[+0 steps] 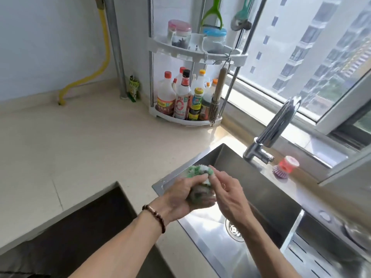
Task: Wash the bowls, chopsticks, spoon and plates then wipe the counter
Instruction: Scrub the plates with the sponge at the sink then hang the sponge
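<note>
A kitchen corner is seen from above; a beige counter (84, 149) runs along the wall, and a steel sink (267, 189) is set into it at the right, below a window (313, 57).

Two bare hands are held together over the near-left corner of the sink; a wadded green and white cloth (197, 171) is gripped between them. The left hand (185, 195) is wrapped around the lower, greyish part of the wad, its fingers curled shut on it; a bead bracelet (155, 216) is worn on that wrist. The right hand (226, 192) is placed against the wad from the right; its thumb and fingertips are pinched on the cloth's upper edge, the other fingers loosely bent.

The sink basin is seen with its drain (233, 230) below the right wrist; a chrome tap (275, 129) is mounted at the far rim, and a red and purple brush (286, 167) is stood on the ledge beside it. A drain rack (321, 255) is seen at the lower right.

A white corner shelf (197, 53) is stood in the far corner, with sauce bottles (181, 97) below and two jars (179, 33) above. A yellow hose (104, 57) is run down the wall.
</note>
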`<state>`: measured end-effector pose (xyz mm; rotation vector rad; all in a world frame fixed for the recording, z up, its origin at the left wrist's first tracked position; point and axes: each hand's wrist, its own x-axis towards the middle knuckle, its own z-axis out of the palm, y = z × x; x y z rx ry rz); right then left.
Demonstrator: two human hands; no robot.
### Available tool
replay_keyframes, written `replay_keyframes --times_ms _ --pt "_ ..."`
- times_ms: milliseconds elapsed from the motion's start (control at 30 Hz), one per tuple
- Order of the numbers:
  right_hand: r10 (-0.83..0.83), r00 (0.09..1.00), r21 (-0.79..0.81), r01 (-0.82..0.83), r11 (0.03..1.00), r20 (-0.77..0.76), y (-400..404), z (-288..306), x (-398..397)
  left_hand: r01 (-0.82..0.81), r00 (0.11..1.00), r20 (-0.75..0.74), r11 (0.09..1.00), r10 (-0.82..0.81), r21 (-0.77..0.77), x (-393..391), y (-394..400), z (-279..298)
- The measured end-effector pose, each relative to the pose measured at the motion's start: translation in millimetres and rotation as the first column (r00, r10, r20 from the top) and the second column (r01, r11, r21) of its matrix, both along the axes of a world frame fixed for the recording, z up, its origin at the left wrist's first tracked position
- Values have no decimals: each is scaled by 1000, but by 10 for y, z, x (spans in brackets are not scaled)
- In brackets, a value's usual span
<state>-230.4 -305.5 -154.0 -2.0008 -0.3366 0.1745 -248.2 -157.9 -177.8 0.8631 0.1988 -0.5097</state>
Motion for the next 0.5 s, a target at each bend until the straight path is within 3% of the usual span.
replay_keyframes --times_ms 67,100,167,233,300,367,433,500 --pt "-35 997 -196 48 979 67 21 -78 -13 7 999 48 987 1 -160 58 25 -42" --pt "25 998 -281 -10 960 49 9 -97 -33 -11 998 58 990 19 -139 99 42 -46" --pt "156 987 -347 -159 924 -37 -32 -55 -80 2 997 76 999 -5 41 171 127 -59" --pt "192 981 -427 -166 889 19 -168 -22 -75 103 988 82 963 -127 248 230 192 -73" --pt "363 904 -713 -100 694 226 -233 0 -7 278 938 83 875 -336 397 289 196 -29" --pt "558 779 -854 -55 518 288 -228 -108 76 434 837 85 750 -541 500 327 99 40" --pt "542 744 -849 64 524 391 -209 -183 143 437 810 72 681 -581 588 377 -16 52" --pt "474 760 -835 162 525 445 -215 -246 193 307 861 65 617 -505 725 417 -118 -30"
